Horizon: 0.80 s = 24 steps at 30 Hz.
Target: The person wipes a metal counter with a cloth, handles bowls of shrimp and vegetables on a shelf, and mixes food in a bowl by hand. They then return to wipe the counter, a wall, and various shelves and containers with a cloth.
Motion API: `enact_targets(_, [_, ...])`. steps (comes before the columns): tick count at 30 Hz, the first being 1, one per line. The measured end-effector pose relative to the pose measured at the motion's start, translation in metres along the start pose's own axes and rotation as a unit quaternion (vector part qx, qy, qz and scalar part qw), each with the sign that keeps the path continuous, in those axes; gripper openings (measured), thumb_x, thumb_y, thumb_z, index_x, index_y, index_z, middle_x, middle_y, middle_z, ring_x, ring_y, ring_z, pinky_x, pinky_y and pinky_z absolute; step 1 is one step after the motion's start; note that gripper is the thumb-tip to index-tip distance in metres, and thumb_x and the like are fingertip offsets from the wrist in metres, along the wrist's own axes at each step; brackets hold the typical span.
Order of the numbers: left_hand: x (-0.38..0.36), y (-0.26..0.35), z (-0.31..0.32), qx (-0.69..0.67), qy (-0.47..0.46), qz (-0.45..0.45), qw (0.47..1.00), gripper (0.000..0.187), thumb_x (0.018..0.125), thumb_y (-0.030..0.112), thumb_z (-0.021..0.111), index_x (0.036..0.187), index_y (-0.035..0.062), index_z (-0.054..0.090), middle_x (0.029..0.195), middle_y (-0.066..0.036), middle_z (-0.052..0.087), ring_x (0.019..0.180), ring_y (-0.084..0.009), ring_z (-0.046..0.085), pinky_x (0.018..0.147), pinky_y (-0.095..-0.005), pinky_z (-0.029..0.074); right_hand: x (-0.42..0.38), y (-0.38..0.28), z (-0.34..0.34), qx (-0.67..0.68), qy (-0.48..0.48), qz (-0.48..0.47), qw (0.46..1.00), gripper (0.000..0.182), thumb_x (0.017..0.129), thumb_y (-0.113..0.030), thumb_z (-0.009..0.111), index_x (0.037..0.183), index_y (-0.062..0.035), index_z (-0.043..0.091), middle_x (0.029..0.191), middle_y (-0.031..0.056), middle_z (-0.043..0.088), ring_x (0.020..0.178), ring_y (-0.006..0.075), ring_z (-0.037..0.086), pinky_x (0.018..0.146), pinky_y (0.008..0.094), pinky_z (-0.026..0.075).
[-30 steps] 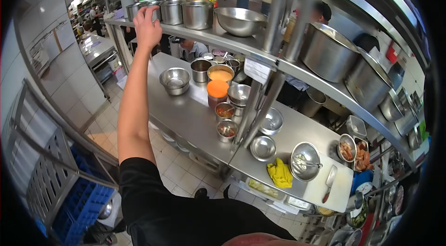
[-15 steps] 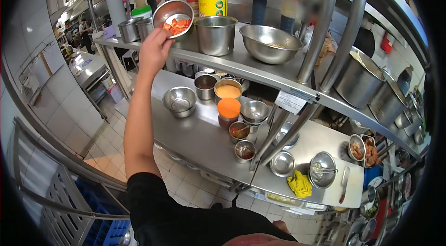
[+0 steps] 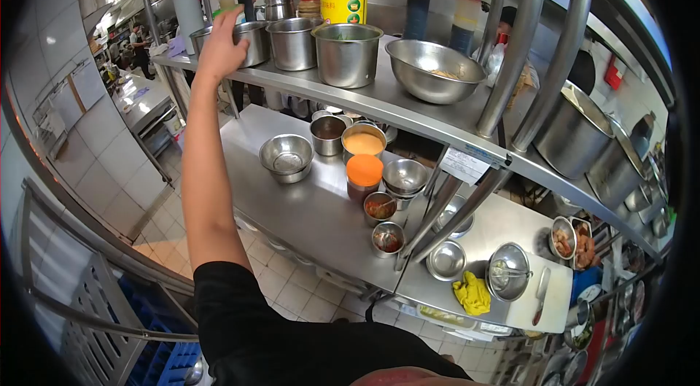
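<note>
My left hand [image 3: 222, 49] is raised at the left end of the upper steel shelf, in front of a small steel pot [image 3: 254, 49]. Its fingers point upward and apart, the thumb spread to the right, with nothing held in view. Another steel pot [image 3: 200, 40] is partly covered by the hand. Right of them, an upright steel pot [image 3: 294, 49] stands beside a larger pot with something green inside [image 3: 346, 61]. Behind the fingers is a grey-blue bottle [image 3: 187, 8]. My right hand does not show.
A wide steel bowl [image 3: 436, 74] and a yellow-labelled jug [image 3: 343, 1] share the shelf. On the counter below are stacked bowls [image 3: 286, 158], an orange-topped container [image 3: 364, 171] and a yellow cloth [image 3: 472, 293]. A knife [image 3: 542, 291] lies on the white cutting board [image 3: 560, 295].
The tilted pot of red cut pieces has left my left hand; a pot now stands upright there. The hand has moved left and its fingers have spread.
</note>
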State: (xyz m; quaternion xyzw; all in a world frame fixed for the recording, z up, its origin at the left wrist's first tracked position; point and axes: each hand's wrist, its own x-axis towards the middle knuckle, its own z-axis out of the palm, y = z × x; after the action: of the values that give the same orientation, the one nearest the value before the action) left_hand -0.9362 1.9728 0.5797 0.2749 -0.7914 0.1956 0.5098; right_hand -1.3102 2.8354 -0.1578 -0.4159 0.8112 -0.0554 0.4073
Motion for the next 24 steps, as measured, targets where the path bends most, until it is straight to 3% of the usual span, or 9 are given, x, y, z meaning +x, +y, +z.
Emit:
enact_targets(2, [-0.005, 0.007, -0.003, -0.02, -0.068, -0.08, 0.994, 0.034, 0.083, 0.004, 0.069, 0.116, 0.004, 0.062, 0.103, -0.017, 0.062, 0.083, -0.0319, 0.061, 0.078, -0.0352, 0.05, 0.015, 0.021, 0.014, 0.07, 0.024, -0.027, 0.997, 0.014, 0.082, -0.017, 0.069, 0.078, -0.004, 0.071, 0.08, 0.0133, 0.071, 0.069, 0.0221, 0.068, 0.063, 0.0367, 0.053])
enact_targets(7, [-0.036, 0.015, -0.004, -0.097, 0.033, -0.072, 0.992, 0.018, 0.082, -0.002, 0.068, 0.097, -0.0006, 0.058, 0.093, -0.015, 0.058, 0.082, -0.0298, 0.061, 0.075, -0.0353, 0.049, 0.001, 0.006, 0.006, 0.35, 0.07, -0.159, 0.92, 0.014, 0.081, -0.015, 0.072, 0.08, -0.0005, 0.072, 0.083, 0.0135, 0.073, 0.07, 0.0213, 0.069, 0.064, 0.036, 0.054])
enact_targets(10, [-0.041, 0.018, -0.008, -0.102, 0.051, -0.081, 0.99, 0.018, 0.083, 0.0, 0.066, 0.099, 0.0011, 0.058, 0.096, -0.014, 0.057, 0.084, -0.0331, 0.061, 0.076, -0.0372, 0.049, -0.048, -0.055, -0.041, 0.456, 0.041, -0.045, 0.888, 0.015, 0.081, -0.013, 0.074, 0.084, 0.0015, 0.074, 0.086, 0.0141, 0.073, 0.073, 0.0204, 0.07, 0.067, 0.0352, 0.055])
enact_targets(14, [-0.031, 0.019, -0.015, -0.092, 0.02, -0.09, 0.992, 0.022, 0.083, 0.001, 0.066, 0.104, 0.0022, 0.059, 0.097, -0.014, 0.058, 0.083, -0.0301, 0.061, 0.075, -0.0361, 0.05, -0.043, -0.039, -0.045, 0.265, 0.054, 0.055, 0.961, 0.013, 0.081, -0.012, 0.075, 0.086, -0.0007, 0.075, 0.089, 0.0147, 0.074, 0.079, 0.0201, 0.071, 0.071, 0.0339, 0.055])
enact_targets(16, [-0.024, 0.017, -0.014, -0.089, -0.001, -0.095, 0.991, 0.023, 0.085, 0.0, 0.067, 0.106, 0.0018, 0.059, 0.096, -0.013, 0.058, 0.085, -0.025, 0.061, 0.075, -0.035, 0.049, 0.04, 0.032, 0.017, 0.396, -0.057, 0.376, 0.836, 0.024, 0.099, -0.026, 0.054, 0.1, -0.0098, 0.071, 0.092, 0.0087, 0.074, 0.069, 0.0244, 0.07, 0.057, 0.0397, 0.055])
enact_targets(20, [-0.012, -0.02, 0.007, -0.027, -0.017, -0.019, 0.999, 0.032, 0.086, 0.011, 0.065, 0.117, 0.0035, 0.062, 0.116, -0.02, 0.062, 0.109, -0.0391, 0.059, 0.096, -0.0424, 0.047, 0.02, 0.041, 0.002, -0.085, -0.017, -0.046, 0.995, 0.035, 0.096, -0.035, 0.055, 0.082, -0.0074, 0.072, 0.071, 0.0103, 0.067, 0.056, 0.0223, 0.062, 0.051, 0.0409, 0.051])
enact_targets(21, [-0.009, -0.018, 0.009, 0.036, 0.057, 0.022, 0.997, 0.035, 0.088, 0.017, 0.067, 0.119, 0.0023, 0.062, 0.116, -0.021, 0.062, 0.11, -0.0393, 0.058, 0.096, -0.0429, 0.047, 0.017, 0.042, 0.007, -0.046, -0.004, -0.034, 0.998, 0.039, 0.095, -0.037, 0.055, 0.078, -0.0067, 0.072, 0.066, 0.0107, 0.066, 0.053, 0.0217, 0.06, 0.049, 0.0411, 0.05])
enact_targets(22, [-0.008, -0.001, 0.001, 0.02, 0.113, 0.018, 0.993, 0.039, 0.089, 0.023, 0.068, 0.121, 0.0021, 0.063, 0.116, -0.02, 0.063, 0.102, -0.0356, 0.063, 0.092, -0.0411, 0.049, 0.023, 0.026, 0.011, 0.305, 0.013, 0.25, 0.919, 0.035, 0.094, -0.033, 0.058, 0.074, -0.0067, 0.071, 0.063, 0.0109, 0.064, 0.053, 0.0219, 0.059, 0.049, 0.0413, 0.049])
enact_targets(24, [-0.02, 0.044, -0.019, -0.029, 0.213, -0.104, 0.971, 0.037, 0.092, 0.029, 0.069, 0.12, 0.0053, 0.067, 0.115, -0.016, 0.066, 0.085, -0.0219, 0.066, 0.078, -0.0341, 0.052, 0.009, -0.008, -0.002, 0.443, 0.041, 0.281, 0.851, 0.019, 0.094, -0.017, 0.055, 0.103, -0.0037, 0.066, 0.082, 0.0108, 0.069, 0.055, 0.0212, 0.062, 0.048, 0.0339, 0.048])
